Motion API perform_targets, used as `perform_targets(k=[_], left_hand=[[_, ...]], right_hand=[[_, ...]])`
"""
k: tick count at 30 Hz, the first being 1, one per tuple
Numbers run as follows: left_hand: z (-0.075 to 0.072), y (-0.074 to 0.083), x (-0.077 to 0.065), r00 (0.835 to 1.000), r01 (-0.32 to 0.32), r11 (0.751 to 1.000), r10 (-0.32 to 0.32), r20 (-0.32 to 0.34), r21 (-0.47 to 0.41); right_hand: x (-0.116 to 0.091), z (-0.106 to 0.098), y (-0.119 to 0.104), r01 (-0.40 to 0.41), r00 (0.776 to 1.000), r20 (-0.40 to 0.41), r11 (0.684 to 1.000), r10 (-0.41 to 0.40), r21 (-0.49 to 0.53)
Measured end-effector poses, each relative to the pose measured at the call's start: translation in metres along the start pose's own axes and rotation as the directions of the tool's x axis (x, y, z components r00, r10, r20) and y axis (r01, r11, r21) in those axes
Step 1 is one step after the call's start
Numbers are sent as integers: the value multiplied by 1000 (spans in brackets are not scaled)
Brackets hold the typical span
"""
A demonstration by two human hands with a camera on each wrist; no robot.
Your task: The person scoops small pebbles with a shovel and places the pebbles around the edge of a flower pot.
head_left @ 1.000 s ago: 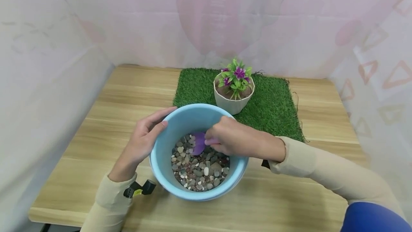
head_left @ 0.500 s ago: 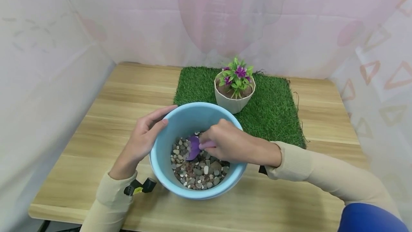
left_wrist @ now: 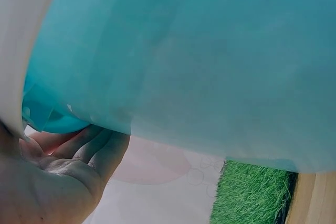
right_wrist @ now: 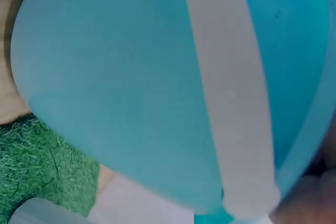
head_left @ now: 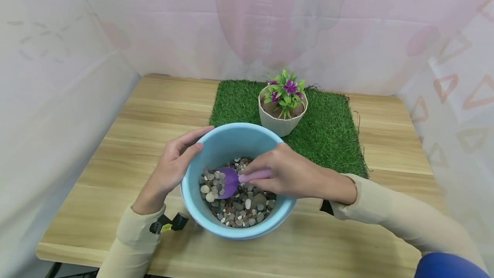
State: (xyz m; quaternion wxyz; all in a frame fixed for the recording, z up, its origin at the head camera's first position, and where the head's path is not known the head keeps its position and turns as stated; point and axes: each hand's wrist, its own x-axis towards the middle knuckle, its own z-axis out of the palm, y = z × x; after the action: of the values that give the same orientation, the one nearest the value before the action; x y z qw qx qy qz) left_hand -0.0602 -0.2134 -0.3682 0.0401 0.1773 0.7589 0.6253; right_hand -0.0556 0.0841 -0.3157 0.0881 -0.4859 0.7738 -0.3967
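Note:
A light blue bucket [head_left: 241,228] with a layer of mixed pebbles [head_left: 240,214] inside stands at the table's front middle. My left hand [head_left: 170,164] steadies it from the left, thumb tip on the rim and fingers along the outer wall. In the left wrist view, those fingers [left_wrist: 107,153] reach around the bucket's wall [left_wrist: 210,66]. My right hand [head_left: 287,170] reaches over the right rim and grips the pink handle of a small purple shovel [head_left: 230,182]. Its blade faces left, with grey and cream pebbles heaped at its front edge, close to the bucket's inner left wall.
Behind the bucket, a pale pot [head_left: 283,127] with purple flowers and green leaves stands on an artificial grass mat [head_left: 328,132]. A white bucket handle [right_wrist: 231,98] hangs across the outer wall. Printed cloth [head_left: 185,42] encloses the wooden table [head_left: 127,149].
My right hand has drawn the shovel left and a little nearer through the pebbles, tilting its handle flatter; pebbles now pile at the blade's front. My left hand stays on the rim.

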Motion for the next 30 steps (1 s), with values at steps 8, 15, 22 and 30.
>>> perform_targets(k=[8, 15, 22, 30], left_hand=[[1, 1, 1, 1000, 0, 1000, 0, -1, 9], [1, 1, 1, 1000, 2, 1000, -1, -3, 19], [1, 2, 0, 1000, 13, 1000, -13, -7, 23], [1, 1, -1, 1000, 4, 999, -4, -14, 33]], right_hand=[[-14, -5, 4, 8, 996, -94, 996, 1, 89], [-24, -4, 7, -18, 986, -160, 995, 35, 102], [-33, -4, 9, 12, 974, -226, 997, 7, 80], [-38, -2, 12, 78, 949, -311, 995, -55, 62]])
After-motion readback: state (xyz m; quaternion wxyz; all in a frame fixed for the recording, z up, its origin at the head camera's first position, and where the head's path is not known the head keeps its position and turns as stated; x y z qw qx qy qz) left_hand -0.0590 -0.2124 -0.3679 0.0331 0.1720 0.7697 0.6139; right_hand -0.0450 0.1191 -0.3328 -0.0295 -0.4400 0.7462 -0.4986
